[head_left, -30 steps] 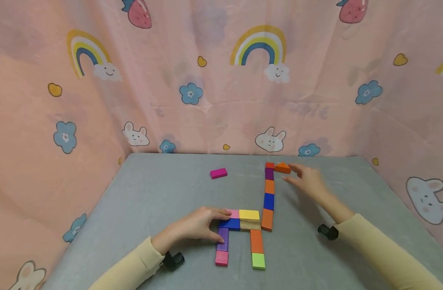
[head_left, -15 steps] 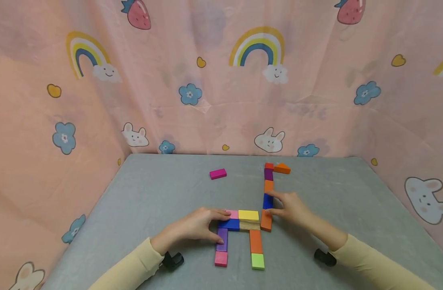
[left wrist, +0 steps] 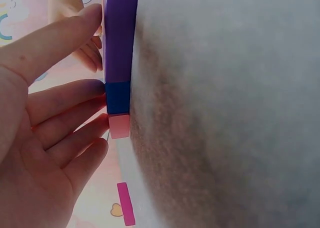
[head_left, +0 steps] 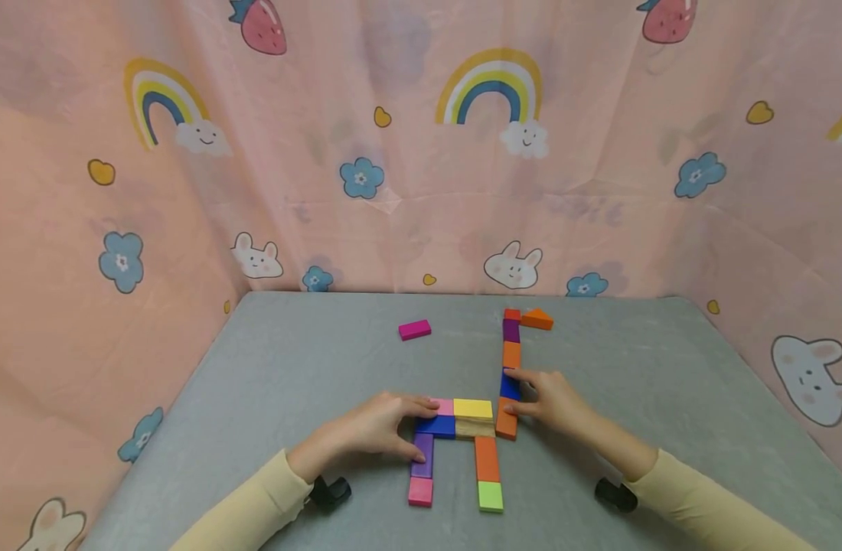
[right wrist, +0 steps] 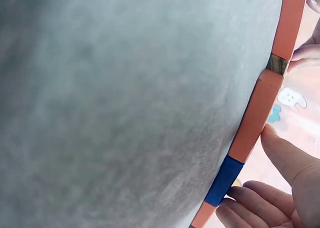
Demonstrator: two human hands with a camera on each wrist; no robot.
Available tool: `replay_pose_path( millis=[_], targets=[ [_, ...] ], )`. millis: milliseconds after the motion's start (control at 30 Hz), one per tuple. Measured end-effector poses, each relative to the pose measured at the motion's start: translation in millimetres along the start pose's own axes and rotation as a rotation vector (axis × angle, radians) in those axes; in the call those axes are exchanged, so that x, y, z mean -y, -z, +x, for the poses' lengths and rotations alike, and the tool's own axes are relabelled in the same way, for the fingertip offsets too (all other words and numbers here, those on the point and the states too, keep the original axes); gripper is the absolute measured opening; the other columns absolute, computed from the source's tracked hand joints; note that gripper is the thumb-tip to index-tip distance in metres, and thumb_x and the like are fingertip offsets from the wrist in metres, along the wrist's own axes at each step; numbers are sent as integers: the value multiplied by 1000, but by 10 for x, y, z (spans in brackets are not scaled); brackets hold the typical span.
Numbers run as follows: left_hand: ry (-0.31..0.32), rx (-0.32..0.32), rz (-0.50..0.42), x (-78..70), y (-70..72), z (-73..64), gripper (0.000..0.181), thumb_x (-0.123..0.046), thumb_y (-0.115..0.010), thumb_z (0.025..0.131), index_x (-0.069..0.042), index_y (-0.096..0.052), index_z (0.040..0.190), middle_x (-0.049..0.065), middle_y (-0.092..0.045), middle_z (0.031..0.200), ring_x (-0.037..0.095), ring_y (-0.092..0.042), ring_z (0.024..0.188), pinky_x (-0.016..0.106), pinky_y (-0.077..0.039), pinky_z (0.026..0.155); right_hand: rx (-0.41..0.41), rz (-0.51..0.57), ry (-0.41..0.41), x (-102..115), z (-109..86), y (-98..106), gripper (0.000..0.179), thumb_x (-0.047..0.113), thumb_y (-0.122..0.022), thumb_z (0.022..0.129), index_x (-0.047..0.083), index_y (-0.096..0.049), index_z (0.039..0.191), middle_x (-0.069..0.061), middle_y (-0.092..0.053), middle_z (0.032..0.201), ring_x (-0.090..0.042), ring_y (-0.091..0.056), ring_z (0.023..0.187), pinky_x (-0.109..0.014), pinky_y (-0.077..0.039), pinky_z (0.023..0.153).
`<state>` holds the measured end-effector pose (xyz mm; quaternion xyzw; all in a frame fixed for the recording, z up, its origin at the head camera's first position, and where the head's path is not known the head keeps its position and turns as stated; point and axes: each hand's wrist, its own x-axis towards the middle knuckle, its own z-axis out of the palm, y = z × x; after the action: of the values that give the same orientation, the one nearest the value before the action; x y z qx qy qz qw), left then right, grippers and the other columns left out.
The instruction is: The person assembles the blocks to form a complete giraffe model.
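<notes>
Colored wooden blocks lie joined in a flat figure. My left hand (head_left: 369, 428) rests its fingertips at the pink block (head_left: 445, 406) and blue block (head_left: 440, 427), its thumb against the purple block (head_left: 427, 445). A yellow block (head_left: 472, 409) continues that body. In the head view, my right hand (head_left: 560, 403) touches the upright column: fingertips on its blue block (right wrist: 225, 180), thumb on the lowest orange block (right wrist: 256, 115). The right wrist view shows both digits along the blocks' tops. An orange triangular block (head_left: 538, 320) adjoins the red block (head_left: 512, 314) at the column's top.
A magenta block (head_left: 415, 330) lies apart toward the back of the grey table (head_left: 311, 344). Two legs extend toward me, ending in a pink block (head_left: 421, 491) and a green block (head_left: 491, 496). A pink printed curtain (head_left: 421, 222) hangs behind the table.
My right hand has left the orange triangular block and come down toward me to the column's lower part, then slid slightly nearer. The left hand stays in place.
</notes>
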<state>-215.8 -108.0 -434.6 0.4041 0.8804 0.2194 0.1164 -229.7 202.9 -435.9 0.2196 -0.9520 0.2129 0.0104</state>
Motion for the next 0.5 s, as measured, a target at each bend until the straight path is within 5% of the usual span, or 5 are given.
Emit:
replay_pose_path(
  millis=[233, 367, 500],
  targets=[
    [-18, -53, 0, 21, 31, 63, 54, -39, -75, 80, -16, -62, 127, -3, -59, 131, 12, -55, 121, 32, -46, 100, -6, 14, 8, -13, -17, -8, 58, 29, -78, 77, 1, -60, 125, -23, -62, 122, -37, -61, 110, -50, -50, 89],
    [-62, -215, -21, 115, 138, 166, 45, -29, -76, 80, -11, -66, 120, 0, -64, 125, 15, -58, 117, 35, -47, 99, -2, 22, 10, -7, -14, -5, 59, 30, -77, 78, 1, -59, 126, -23, -61, 123, -37, -60, 110, -50, -50, 90],
    [-19, -416, -76, 322, 314, 367, 39, -20, -78, 78, -8, -68, 113, 4, -68, 115, 21, -62, 109, 40, -50, 94, 0, 28, 5, -6, -13, -1, 59, 31, -77, 78, 1, -59, 127, -23, -61, 124, -37, -60, 111, -50, -50, 90]
  ],
)
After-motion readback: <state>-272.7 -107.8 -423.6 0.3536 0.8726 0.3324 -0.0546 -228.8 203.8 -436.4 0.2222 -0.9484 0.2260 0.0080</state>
